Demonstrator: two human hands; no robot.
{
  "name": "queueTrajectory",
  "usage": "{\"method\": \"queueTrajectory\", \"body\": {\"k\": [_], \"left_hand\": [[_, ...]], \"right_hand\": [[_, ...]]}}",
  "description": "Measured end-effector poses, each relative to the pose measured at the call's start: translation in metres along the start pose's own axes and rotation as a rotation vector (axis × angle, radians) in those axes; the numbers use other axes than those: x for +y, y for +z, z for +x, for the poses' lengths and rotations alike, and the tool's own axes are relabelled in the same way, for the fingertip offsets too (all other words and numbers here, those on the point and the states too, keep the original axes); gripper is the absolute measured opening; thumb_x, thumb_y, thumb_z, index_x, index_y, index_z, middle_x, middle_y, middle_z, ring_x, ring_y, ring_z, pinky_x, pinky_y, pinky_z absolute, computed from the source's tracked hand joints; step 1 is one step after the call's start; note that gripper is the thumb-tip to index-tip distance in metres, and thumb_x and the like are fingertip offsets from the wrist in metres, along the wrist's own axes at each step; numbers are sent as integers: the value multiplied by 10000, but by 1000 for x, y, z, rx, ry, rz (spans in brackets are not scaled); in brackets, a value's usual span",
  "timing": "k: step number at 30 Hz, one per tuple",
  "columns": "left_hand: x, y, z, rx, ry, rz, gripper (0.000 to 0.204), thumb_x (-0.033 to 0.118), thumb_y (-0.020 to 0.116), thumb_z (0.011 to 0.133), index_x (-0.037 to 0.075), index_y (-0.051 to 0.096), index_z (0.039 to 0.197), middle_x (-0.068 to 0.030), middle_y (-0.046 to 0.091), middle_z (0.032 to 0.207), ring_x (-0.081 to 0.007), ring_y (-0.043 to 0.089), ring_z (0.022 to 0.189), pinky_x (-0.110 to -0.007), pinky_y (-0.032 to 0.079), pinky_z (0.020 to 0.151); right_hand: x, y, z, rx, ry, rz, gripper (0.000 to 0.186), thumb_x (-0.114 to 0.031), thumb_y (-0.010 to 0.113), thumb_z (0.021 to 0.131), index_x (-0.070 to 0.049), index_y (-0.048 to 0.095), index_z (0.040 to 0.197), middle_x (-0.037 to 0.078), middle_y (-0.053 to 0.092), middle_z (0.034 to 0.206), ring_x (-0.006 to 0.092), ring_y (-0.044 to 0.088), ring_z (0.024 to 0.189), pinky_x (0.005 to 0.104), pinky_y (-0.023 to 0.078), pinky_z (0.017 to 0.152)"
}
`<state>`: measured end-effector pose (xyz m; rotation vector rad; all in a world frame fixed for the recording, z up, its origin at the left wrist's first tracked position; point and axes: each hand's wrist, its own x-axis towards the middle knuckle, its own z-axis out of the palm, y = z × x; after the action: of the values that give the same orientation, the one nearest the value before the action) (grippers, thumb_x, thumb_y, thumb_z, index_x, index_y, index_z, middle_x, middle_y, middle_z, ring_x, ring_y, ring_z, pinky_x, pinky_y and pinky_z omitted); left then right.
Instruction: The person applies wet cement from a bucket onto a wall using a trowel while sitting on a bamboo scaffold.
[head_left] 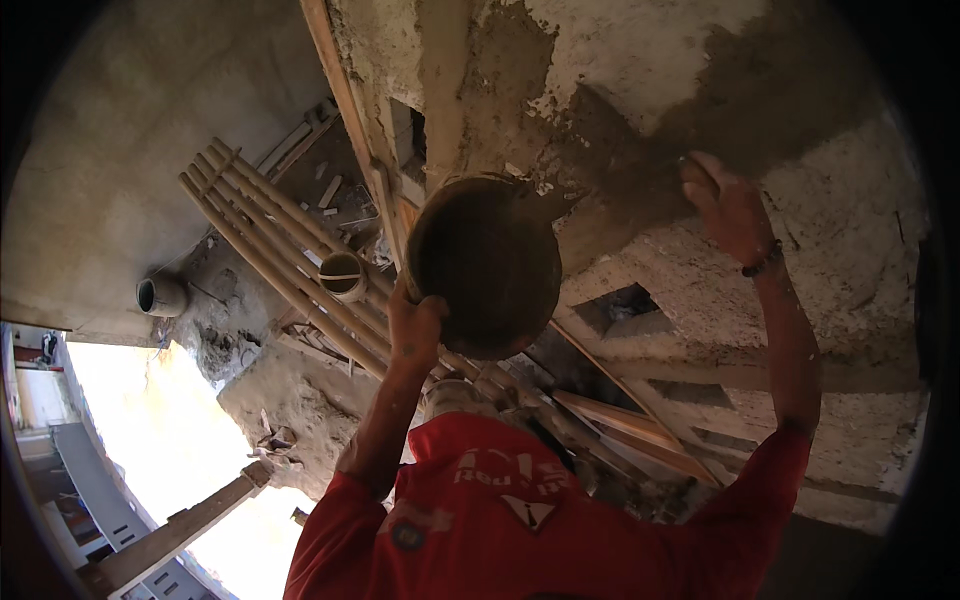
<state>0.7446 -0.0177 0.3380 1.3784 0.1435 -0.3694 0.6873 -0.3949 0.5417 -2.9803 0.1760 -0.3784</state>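
Observation:
My left hand (415, 325) grips the rim of a round, dark bucket (485, 265), tilted so that I look into its shadowed, mortar-stained inside. The bucket is held up close to a rough wall (840, 220). Out to the right, my right hand (725, 205) is closed around the handle of what looks like a trowel, against the wall. Its blade is hard to make out against the dark, wet mortar (770, 90) spread there. Around that patch, the wall is paler and coarse.
Long bamboo poles (290, 260) run below on the left, with a small bucket (343, 275) among them. Another bucket (162, 296) lies by the far wall. Square openings (625, 305) pierce the rough wall. A wooden beam (350, 90) borders it. Rubble and wood scraps litter the ground.

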Motion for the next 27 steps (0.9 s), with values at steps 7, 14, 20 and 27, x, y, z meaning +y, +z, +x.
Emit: {"method": "queueTrajectory", "body": {"k": [7,14,20,27], "left_hand": [[12,1,4,-32,21,-40,624,-73,506,714,-36,519,1337,-124,662,1113,-203,645,969,-308,523,844],[42,20,1,-162,106,28,706,-78,497,715,-13,460,1417,-153,639,1220,-240,634,1118,-339,501,957],[48,27,-3,-137,144,137,634,0,543,686,-35,543,1319,-109,652,1095,-182,631,926,-297,520,822],[41,18,-1,-136,77,143,606,-41,530,713,-25,538,1319,-120,657,1085,-194,636,907,-308,524,791]], "right_hand": [[-49,-56,-5,-47,-102,83,494,-194,695,845,-93,587,1316,185,670,1175,333,658,1056,420,503,946],[-75,68,-47,-22,-482,-538,358,-126,602,855,-131,645,1210,135,625,846,289,651,840,442,530,761],[-74,142,-64,-404,-358,-242,323,-156,587,853,-141,650,1170,150,648,826,312,663,788,442,547,683],[-89,157,-83,-498,-155,326,363,-234,664,828,-121,662,1173,121,712,992,336,687,930,432,553,826]]}}
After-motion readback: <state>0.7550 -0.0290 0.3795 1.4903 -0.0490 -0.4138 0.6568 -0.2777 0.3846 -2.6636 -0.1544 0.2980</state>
